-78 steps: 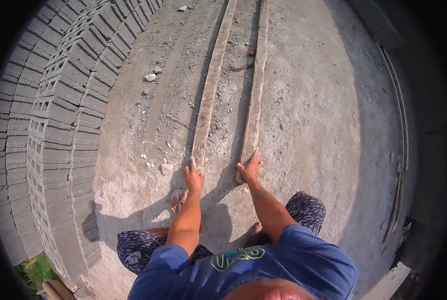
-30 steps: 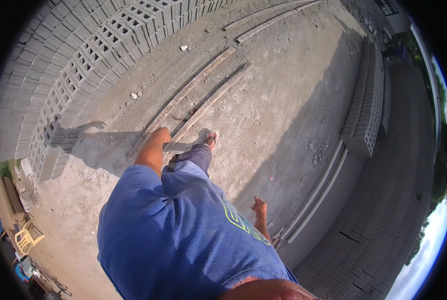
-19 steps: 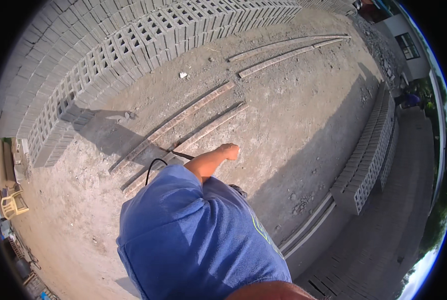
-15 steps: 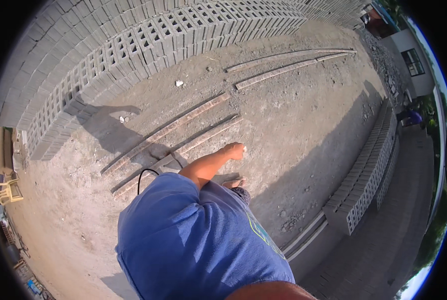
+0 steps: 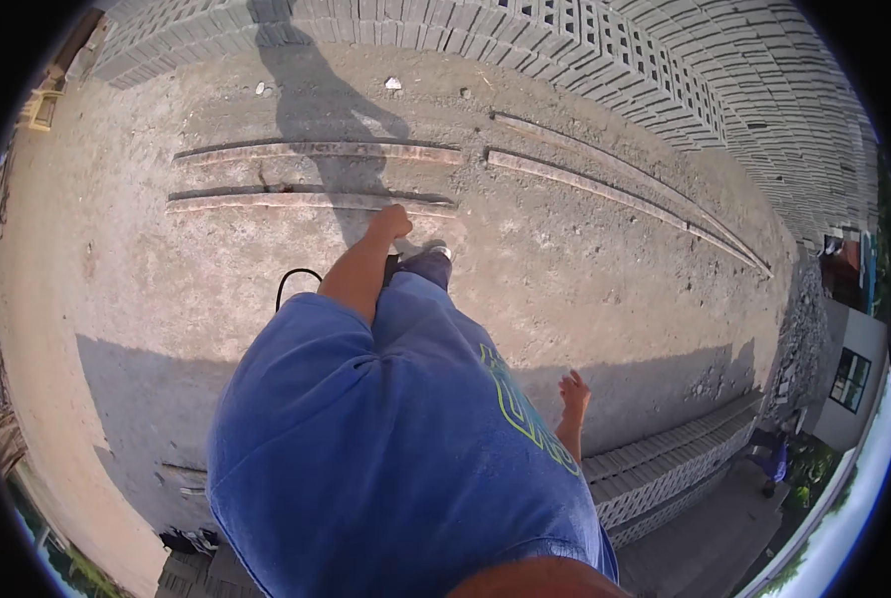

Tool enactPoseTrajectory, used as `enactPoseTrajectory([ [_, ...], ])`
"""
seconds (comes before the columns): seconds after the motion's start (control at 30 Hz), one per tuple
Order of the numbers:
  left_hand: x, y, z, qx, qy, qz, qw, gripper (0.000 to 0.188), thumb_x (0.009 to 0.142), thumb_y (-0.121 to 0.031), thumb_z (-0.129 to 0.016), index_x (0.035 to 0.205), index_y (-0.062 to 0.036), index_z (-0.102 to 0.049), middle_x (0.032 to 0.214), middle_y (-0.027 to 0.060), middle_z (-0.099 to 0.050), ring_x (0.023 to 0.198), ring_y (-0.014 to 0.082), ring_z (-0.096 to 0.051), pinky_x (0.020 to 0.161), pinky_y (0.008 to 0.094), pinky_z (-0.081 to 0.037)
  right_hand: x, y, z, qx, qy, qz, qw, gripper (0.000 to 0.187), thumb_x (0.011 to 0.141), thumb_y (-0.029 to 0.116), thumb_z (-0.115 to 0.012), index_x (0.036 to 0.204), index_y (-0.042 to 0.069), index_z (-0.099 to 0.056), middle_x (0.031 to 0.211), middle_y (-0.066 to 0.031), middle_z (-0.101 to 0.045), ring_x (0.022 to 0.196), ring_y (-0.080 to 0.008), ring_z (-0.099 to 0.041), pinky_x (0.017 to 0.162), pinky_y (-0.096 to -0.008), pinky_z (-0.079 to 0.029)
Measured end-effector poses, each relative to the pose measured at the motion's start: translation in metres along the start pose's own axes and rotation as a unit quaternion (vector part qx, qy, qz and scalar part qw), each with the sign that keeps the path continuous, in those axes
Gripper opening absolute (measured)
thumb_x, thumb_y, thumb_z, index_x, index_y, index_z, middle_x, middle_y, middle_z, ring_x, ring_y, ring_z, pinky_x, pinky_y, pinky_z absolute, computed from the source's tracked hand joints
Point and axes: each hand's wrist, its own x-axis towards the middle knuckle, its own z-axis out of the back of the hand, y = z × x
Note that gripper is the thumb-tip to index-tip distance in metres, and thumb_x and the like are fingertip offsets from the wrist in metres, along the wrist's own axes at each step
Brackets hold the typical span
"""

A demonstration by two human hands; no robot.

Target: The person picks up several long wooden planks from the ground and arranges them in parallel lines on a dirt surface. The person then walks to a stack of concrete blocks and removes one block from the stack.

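Note:
My left hand [image 5: 395, 221] hangs in front of me with its fingers curled in. Whatever it may hold is hidden. Past it on the ground lies a long, thin, rusty-brown beam [image 5: 266, 201], with a second similar beam [image 5: 306, 150] parallel to it and farther off. In the view the hand overlaps the nearer beam; it appears to be above the ground, not touching it. Out to my right, my right hand [image 5: 573, 389] shows beyond the blue shirt, fingers spread and nothing visible in them. One shoe [image 5: 439, 249] is seen just below the left hand.
Two more long beams [image 5: 605, 183] converge toward the far right. Stacked grey hollow concrete blocks [image 5: 575, 28] form a wall along the far side. Another block row [image 5: 675, 468] stands at the lower right, near a person in purple [image 5: 770, 460]. Rubble [image 5: 799, 349] lies beside a building [image 5: 849, 377].
My body has turned to the right, so the beams and block wall now run across ahead. The left hand has moved left in view. My right hand has come into sight.

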Motion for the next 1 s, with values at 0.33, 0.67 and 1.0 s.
enactPoseTrajectory([
  [0.33, 0.044, -0.135, -0.034, -0.093, 0.012, 0.021, 0.995, 0.038, 0.082, -0.023, -0.061, 0.112, -0.0012, -0.070, 0.126, 0.0250, -0.063, 0.114, 0.0408, -0.063, 0.095, 0.0489, -0.051, 0.195, 0.198, 0.013, 0.022, 0.138, 0.111, 0.984, 0.050, 0.087, 0.020, -0.072, 0.132, 0.003, -0.059, 0.105, -0.0082, -0.071, 0.091, -0.0178, -0.069, 0.076, -0.0296, -0.053],
  [0.67, -0.001, -0.123, -0.051, -0.333, -0.267, 0.296, 0.855, 0.041, 0.079, -0.023, -0.062, 0.115, -0.0064, -0.067, 0.112, 0.0226, -0.068, 0.106, 0.0400, -0.065, 0.092, 0.0466, -0.052, 0.394, 0.376, -0.058, -0.529, 0.420, 0.457, 0.578, 0.040, 0.085, 0.019, -0.073, 0.119, -0.002, -0.066, 0.100, -0.0107, -0.073, 0.085, -0.0158, -0.070, 0.066, -0.0293, -0.054],
  [1.0, 0.024, -0.233, -0.200, -0.445, -0.191, 0.445, 0.753, 0.039, 0.080, -0.027, -0.063, 0.111, -0.0038, -0.071, 0.120, 0.0235, -0.065, 0.115, 0.0381, -0.062, 0.097, 0.0446, -0.051, 0.423, 0.589, -0.200, -0.651, 0.383, 0.473, 0.453, 0.061, 0.078, 0.045, -0.078, 0.116, -0.002, -0.068, 0.101, -0.0183, -0.073, 0.094, -0.0276, -0.071, 0.081, -0.0361, -0.056],
])
